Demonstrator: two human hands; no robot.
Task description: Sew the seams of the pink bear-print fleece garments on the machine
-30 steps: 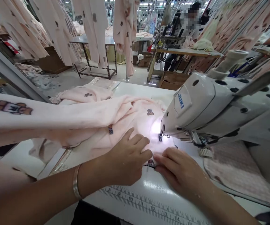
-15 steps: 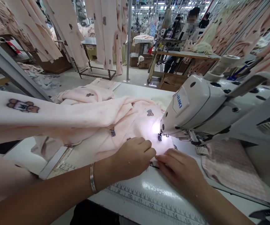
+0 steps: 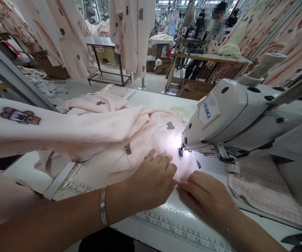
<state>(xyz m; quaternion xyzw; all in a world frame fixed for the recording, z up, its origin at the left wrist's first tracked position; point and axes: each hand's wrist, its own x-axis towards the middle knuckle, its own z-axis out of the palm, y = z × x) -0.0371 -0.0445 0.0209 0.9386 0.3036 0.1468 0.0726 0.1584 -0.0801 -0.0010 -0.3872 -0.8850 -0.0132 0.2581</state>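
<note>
Pale pink fabric [image 3: 151, 129] printed with small bears lies bunched across the table and runs under the presser foot [image 3: 181, 151] of a white sewing machine [image 3: 219, 108]. My left hand [image 3: 153, 176], a silver bangle at its wrist, is closed on the fabric's near edge, just left of the foot. Close beside it, fingertips nearly touching, my right hand [image 3: 205, 192] pinches the same edge. The machine's lamp lights the cloth around the needle. My fingers hide the exact stretch of edge between them.
A ruler strip [image 3: 177, 231] runs along the table's front edge. Checked cloth [image 3: 263, 189] lies right, under the machine arm. Dark scissors-like handles [image 3: 301, 239] sit at the lower right corner. Printed garments [image 3: 132, 35] hang beyond the table. A person [image 3: 192, 68] sits at another machine behind.
Both hands have shifted slightly toward me, still on the fabric edge. My left fingers have spread a little over the cloth. The view has turned slightly.
</note>
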